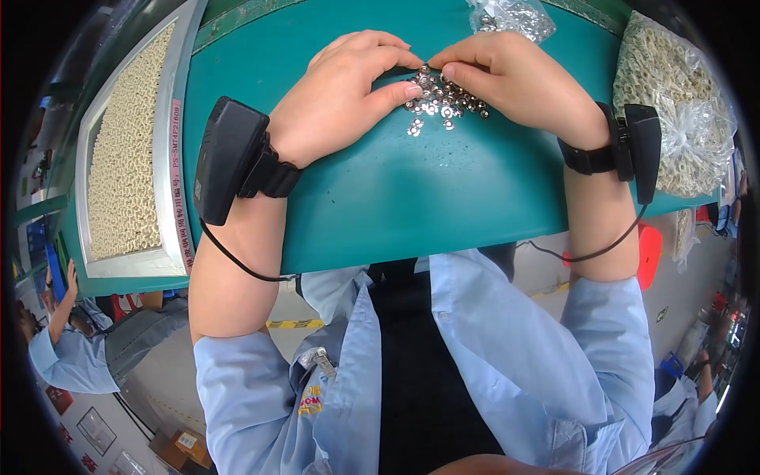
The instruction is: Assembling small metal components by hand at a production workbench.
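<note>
A heap of small, shiny round metal parts point(453, 96) lies on the green table top, with a few pieces spread at its near edge. From the left, my left hand point(348, 91) reaches the heap; its index fingertip is at the far edge and its thumb touches the side, with a gap between them. My right hand point(511, 75) bends over the heap from the right, thumb and index fingertip slightly apart among the pieces. The two index fingertips nearly meet beside one small part. The right hand's other fingers are mostly hidden. Neither hand visibly holds a piece.
Green table point(380, 190) spans the work area. At left stands a metal-framed tray point(170, 198) full of small cream-coloured parts. A clear bag point(526, 17) lies behind the heap; a large bag of pale parts point(673, 103) sits at right. Black wrist devices point(229, 158) trail cables.
</note>
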Action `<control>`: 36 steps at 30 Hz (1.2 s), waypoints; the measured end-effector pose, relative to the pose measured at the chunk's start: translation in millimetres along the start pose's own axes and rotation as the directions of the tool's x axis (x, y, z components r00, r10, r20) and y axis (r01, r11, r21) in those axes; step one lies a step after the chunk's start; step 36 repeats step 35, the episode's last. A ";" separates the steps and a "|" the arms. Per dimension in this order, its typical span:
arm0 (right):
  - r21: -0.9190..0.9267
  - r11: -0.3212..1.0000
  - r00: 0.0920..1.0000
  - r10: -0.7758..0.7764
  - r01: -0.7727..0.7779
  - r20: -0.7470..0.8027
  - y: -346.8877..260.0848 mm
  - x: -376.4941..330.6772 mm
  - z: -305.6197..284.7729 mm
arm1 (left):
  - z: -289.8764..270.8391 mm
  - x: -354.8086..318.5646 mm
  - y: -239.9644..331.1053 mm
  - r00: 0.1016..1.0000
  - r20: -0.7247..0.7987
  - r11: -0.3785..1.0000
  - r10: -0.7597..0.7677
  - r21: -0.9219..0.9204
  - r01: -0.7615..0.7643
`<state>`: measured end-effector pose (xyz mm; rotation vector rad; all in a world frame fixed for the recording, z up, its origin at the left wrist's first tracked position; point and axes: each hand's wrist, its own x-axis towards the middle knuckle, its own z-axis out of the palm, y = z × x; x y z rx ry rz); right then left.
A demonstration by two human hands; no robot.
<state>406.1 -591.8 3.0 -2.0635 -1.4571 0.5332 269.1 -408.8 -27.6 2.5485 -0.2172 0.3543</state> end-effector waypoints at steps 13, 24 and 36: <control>0.009 0.999 0.998 -0.054 0.054 -0.031 1.4 -1.1 2.0 | -1.3 -0.7 1.0 0.999 0.034 1.000 -0.011 0.018 0.010; 0.050 0.999 1.000 -0.018 0.018 -0.007 -0.1 0.5 2.8 | -0.7 -0.1 -1.0 1.000 0.014 1.000 -0.016 -0.003 0.016; 0.142 0.978 0.887 -0.069 0.150 -0.457 9.2 -1.4 -21.2 | -2.5 11.7 10.5 0.996 0.038 0.995 -0.081 -0.046 0.083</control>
